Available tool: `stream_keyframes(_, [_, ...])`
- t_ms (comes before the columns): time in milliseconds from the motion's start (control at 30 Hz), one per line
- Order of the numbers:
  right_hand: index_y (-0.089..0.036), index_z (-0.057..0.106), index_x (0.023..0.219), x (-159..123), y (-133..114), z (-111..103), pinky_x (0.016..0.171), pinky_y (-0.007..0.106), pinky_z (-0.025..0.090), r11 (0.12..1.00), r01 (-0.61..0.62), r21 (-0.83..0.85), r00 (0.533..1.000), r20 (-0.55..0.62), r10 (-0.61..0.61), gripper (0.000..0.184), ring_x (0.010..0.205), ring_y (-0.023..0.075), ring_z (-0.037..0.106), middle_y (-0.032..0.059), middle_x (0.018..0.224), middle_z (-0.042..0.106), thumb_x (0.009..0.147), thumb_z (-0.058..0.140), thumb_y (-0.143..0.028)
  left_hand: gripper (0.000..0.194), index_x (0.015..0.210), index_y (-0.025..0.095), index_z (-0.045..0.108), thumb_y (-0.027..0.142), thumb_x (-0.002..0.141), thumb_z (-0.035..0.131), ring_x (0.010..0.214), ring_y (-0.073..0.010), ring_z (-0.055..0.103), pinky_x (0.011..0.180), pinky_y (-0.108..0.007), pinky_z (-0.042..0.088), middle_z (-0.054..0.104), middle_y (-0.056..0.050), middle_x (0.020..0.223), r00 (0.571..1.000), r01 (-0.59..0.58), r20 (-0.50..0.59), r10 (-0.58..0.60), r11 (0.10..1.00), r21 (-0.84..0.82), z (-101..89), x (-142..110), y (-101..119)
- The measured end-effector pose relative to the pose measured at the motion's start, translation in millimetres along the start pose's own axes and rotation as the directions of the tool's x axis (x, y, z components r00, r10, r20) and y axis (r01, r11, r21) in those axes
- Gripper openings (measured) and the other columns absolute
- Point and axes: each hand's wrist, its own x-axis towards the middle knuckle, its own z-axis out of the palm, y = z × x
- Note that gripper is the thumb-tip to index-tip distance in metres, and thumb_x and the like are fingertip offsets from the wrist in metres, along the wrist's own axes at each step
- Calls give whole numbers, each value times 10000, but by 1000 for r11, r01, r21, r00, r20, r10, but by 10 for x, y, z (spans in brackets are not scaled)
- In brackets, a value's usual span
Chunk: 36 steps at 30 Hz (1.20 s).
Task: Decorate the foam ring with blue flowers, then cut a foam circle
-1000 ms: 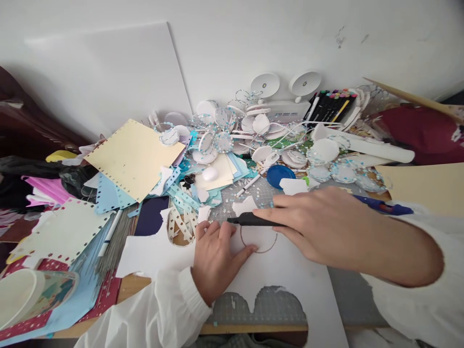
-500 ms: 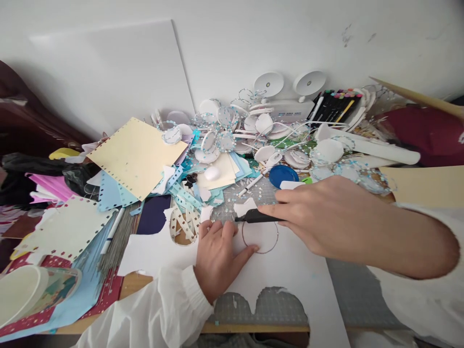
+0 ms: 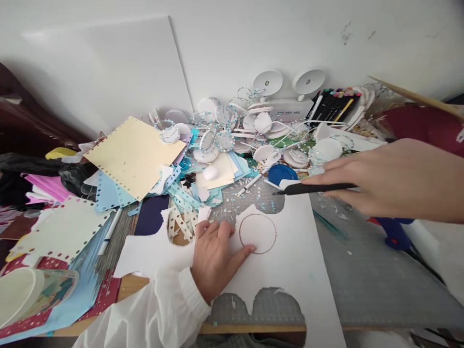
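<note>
A white foam sheet (image 3: pixel 290 270) with rounded cutouts along its edges lies across the grey cutting mat (image 3: pixel 377 285). A brown circle outline (image 3: pixel 258 234) is drawn on it. My left hand (image 3: pixel 213 261) rests on the sheet, fingers spread, the thumb reaching the circle's lower left edge. In my right hand (image 3: pixel 384 181) is a slim black craft knife (image 3: pixel 315 189), held raised with its tip pointing left. The tip is over the upper right of the sheet, beside a cutout and apart from the circle.
Behind the sheet lie a blue lid (image 3: pixel 282 174), a white marker (image 3: pixel 250 184) and a pile of white discs (image 3: pixel 224 140). Cream punched paper (image 3: pixel 134 159) is at left, near a plastic tub (image 3: pixel 21 295). Blue-handled scissors (image 3: pixel 393 232) lie at right.
My right hand and the craft knife have moved right and up, away from the circle's top edge. A scrap by the circle is gone from there. My left hand stays in place.
</note>
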Motion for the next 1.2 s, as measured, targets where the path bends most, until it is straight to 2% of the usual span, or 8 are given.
stream_keyframes(67, [-358,753,907,-4,0,-91,405,244,182,969,225,-105,944,269,-191,305,465,92,556,-68,733,736,608,783,-406,383,807,171,497,482,736,709,757,-218,610,877,-417,317,610,-1,747,1000,5,-7,-5,1000,4,-5,0,-8])
stream_keyframes(133, [-413,712,1038,-77,-30,-96,424,266,297,952,277,-130,920,320,-224,389,584,156,633,-62,863,745,662,769,-328,377,810,173,494,480,743,704,756,-215,611,879,-415,315,613,0,753,1000,7,0,-7,1000,4,-11,-1,-9])
stream_keyframes(267, [-366,599,1241,-289,-179,132,691,352,500,997,16,80,956,292,-39,415,951,284,658,-1,1135,689,827,618,-351,366,824,174,503,485,758,685,755,-215,608,883,-415,310,617,-3,758,1000,6,-4,-6,1000,10,-23,0,3])
stream_keyframes(333, [-325,554,1287,-368,-278,287,683,343,514,966,-139,216,938,341,59,438,902,260,661,39,1095,690,854,576,-388,358,834,172,512,486,768,671,758,-218,606,888,-418,307,622,-8,760,1000,1,-5,-1,1000,24,-32,-2,13])
stream_keyframes(500, [-214,492,1270,-489,-454,572,453,249,423,663,-483,572,865,431,258,445,481,122,497,-28,591,547,903,468,-465,324,892,155,543,467,824,598,774,-242,599,873,-431,312,641,-23,745,999,-48,-3,49,990,135,-73,-19,63])
stream_keyframes(700, [-206,532,1184,-662,-419,740,414,221,325,406,-551,729,815,365,450,418,429,90,401,-60,520,479,874,527,-486,424,1034,89,587,471,859,530,867,-293,599,858,-461,349,675,-116,888,991,-87,-67,116,940,329,-130,-44,153])
stream_keyframes(1000, [-278,409,1246,-874,-367,481,551,279,445,307,-508,804,861,469,196,385,644,140,536,39,869,605,895,508,-400,665,1283,66,490,573,856,439,1258,-356,460,996,-465,375,474,-219,1389,880,-461,203,429,876,146,-118,-424,459])
stream_keyframes(1200, [-263,489,1249,-1041,-336,358,597,336,460,428,-264,864,964,220,151,671,690,194,512,32,773,526,704,629,-628,807,1380,52,368,605,803,480,1353,-417,324,1072,-516,297,329,-276,1463,846,-497,342,409,837,229,133,-634,517])
